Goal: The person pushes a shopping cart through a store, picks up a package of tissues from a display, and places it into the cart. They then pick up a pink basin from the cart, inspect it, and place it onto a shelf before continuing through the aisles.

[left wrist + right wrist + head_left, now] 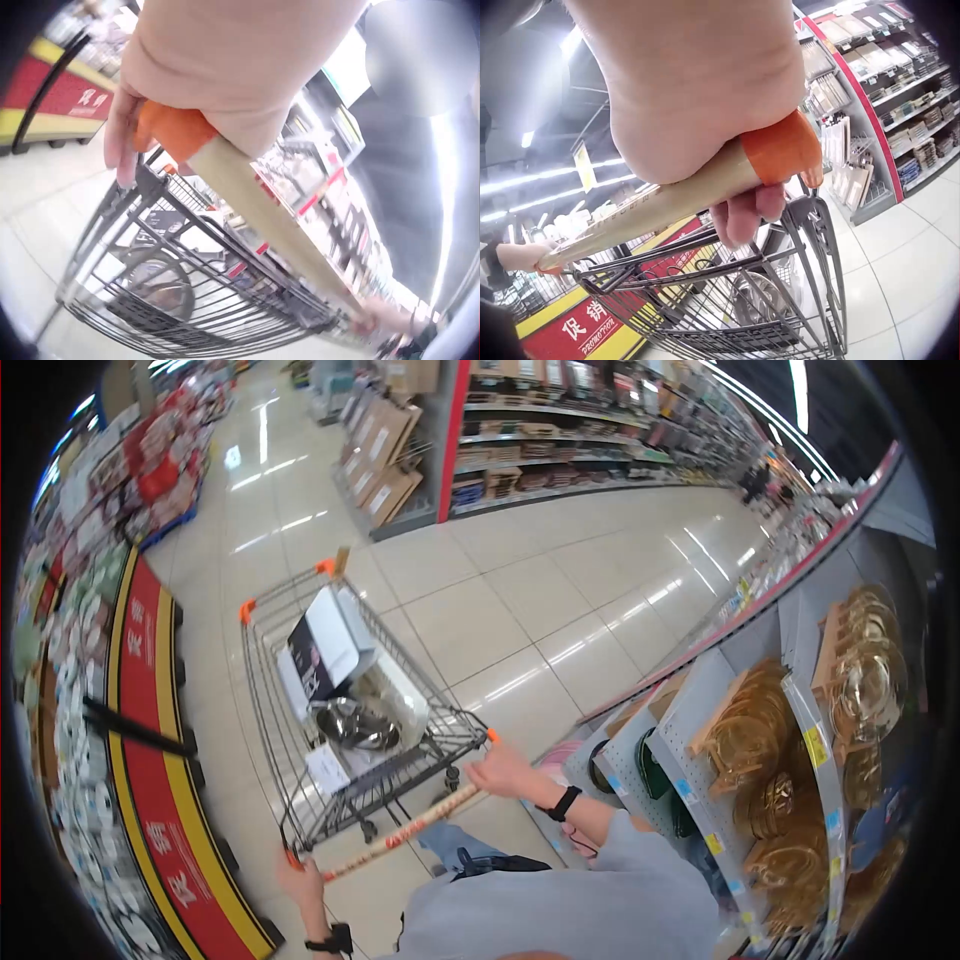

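Observation:
A wire shopping cart (400,768) with a pale handle (405,832) stands in front of the person. The left hand (300,882) grips the handle's left end, its fingers (118,142) hanging down past the orange end cap (176,133). At the other end the right hand (503,772) holds the bar, palm on top and fingers (742,219) curled underneath beside another orange cap (784,150). Inside the cart lie a black and white box (325,635), a shiny metal pan or bowl (355,722) and a small white box (327,768).
On the left runs a red and yellow promotion display (150,690) stacked with goods. Close on the right, shelves hold amber glassware (745,730) in slanted racks. Tiled floor (520,595) stretches ahead to a red-edged shelf unit (452,450) with boards (385,470) on its end.

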### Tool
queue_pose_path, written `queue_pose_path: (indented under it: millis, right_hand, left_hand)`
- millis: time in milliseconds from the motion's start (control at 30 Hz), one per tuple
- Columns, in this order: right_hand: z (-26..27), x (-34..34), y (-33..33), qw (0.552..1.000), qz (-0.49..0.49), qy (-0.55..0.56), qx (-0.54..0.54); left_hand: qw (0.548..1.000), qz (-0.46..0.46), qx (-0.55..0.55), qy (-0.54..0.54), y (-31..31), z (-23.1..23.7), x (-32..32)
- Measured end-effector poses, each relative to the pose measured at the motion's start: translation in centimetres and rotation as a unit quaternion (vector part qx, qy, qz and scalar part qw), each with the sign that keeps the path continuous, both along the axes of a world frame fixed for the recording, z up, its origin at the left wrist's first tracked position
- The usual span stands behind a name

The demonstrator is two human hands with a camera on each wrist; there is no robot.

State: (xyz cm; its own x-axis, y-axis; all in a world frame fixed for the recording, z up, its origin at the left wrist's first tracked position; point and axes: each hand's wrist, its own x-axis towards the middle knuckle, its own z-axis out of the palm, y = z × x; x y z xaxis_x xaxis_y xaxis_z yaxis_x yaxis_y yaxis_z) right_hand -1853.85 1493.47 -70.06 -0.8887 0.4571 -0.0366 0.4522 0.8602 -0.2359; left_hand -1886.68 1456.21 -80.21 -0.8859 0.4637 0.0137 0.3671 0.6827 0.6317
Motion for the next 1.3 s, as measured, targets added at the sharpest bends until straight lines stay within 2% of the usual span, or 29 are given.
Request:
queue_pose_path:
  millis: [67, 100, 167, 200, 233, 400, 533, 600, 633, 700, 733, 767, 867, 933, 1300]
  right_hand:
    - [-0.2, -0.5, 0.6, 1.000, -0.019, 0.018, 0.002]
    - [-0.5, -0.2, 0.8, 1.000, -0.011, 0.024, 0.003]
    - [-1.6, -0.4, 1.6, 0.999, -0.024, 0.020, 0.010]
    - [-2.0, -0.5, 2.1, 1.000, -0.014, 0.021, 0.003]
    - [-2.0, -0.8, 2.5, 1.000, -0.023, 0.019, 0.009]
    - [-1.8, -1.8, 4.8, 0.999, -0.032, 0.033, -0.002]
    - [-1.5, -2.5, 6.4, 0.997, -0.065, 0.031, 0.001]
    - [-1.3, -2.9, 7.5, 0.995, -0.076, 0.056, -0.006]
    - [-1.2, -3.1, 8.1, 0.995, -0.084, 0.054, -0.003]
    - [-1.3, -3.7, 8.7, 0.990, -0.071, 0.101, 0.072]
    - [-1.6, -3.9, 9.0, 0.990, -0.077, 0.099, 0.070]
    - [-1.9, -4.1, 9.6, 0.987, -0.080, 0.109, 0.085]
    - [-2.2, -4.7, 10.9, 0.981, -0.095, 0.128, 0.109]
    - [-2.1, -5.2, 11.9, 0.978, -0.104, 0.136, 0.119]
    - [-2.9, -12.0, 18.9, 0.981, -0.109, 0.121, 0.102]
  left_hand:
    - [0.997, 0.017, -0.040, -0.067, 2.5, 3.6, 0.1]
    - [0.996, -0.005, -0.017, -0.086, 2.1, 2.0, -0.8]
    - [0.993, -0.039, 0.013, -0.114, 4.6, 3.4, -1.3]
    - [0.989, -0.032, -0.040, -0.139, 6.6, 8.4, -0.2]
    - [0.982, -0.022, -0.095, -0.162, 8.2, 11.2, 0.1]
    - [0.989, -0.073, -0.111, -0.061, 11.0, 9.7, -2.3]
    - [0.979, -0.073, -0.157, -0.106, 13.4, 9.8, -4.4]
    - [0.978, -0.131, -0.105, -0.123, 14.3, 9.8, -5.5]
    - [0.977, -0.139, -0.103, -0.125, 14.7, 8.1, -6.4]
    - [0.968, -0.094, -0.023, -0.232, 13.8, 3.1, -9.2]
    - [0.956, -0.070, 0.015, -0.283, 14.2, 2.7, -9.8]
    - [0.956, -0.075, 0.013, -0.285, 14.6, 2.4, -10.2]
    - [0.961, -0.121, -0.018, -0.247, 18.4, 6.9, -9.7]
    - [0.952, -0.131, -0.096, -0.260, 20.4, 8.5, -9.9]
    - [0.972, -0.095, 0.010, -0.213, 29.3, 6.4, -15.3]
